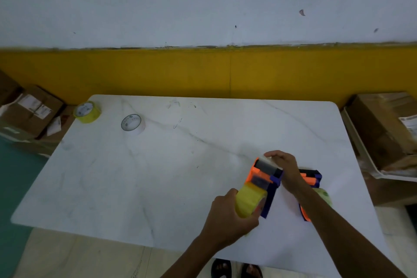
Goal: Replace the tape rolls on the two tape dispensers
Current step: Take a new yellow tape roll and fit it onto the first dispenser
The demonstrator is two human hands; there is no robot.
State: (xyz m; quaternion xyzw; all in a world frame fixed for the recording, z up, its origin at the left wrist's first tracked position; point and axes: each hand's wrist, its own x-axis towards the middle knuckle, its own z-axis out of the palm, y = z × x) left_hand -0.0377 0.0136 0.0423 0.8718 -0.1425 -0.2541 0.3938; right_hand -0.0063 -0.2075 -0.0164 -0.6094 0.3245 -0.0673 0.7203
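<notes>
Near the worktop's point(158, 187) front edge I hold the dispenser point(264, 178): left hand point(228, 216) grips its yellow roll point(249, 201), right hand point(284, 167) pinches the tape end at the far tip, along its long axis.

No words or numbers can be read here. The white stickers on the brown boxes point(33, 108) are too blurry. The round print inside the yellow tape roll point(87, 111) and the white tape roll point(132, 123) is too small.
</notes>
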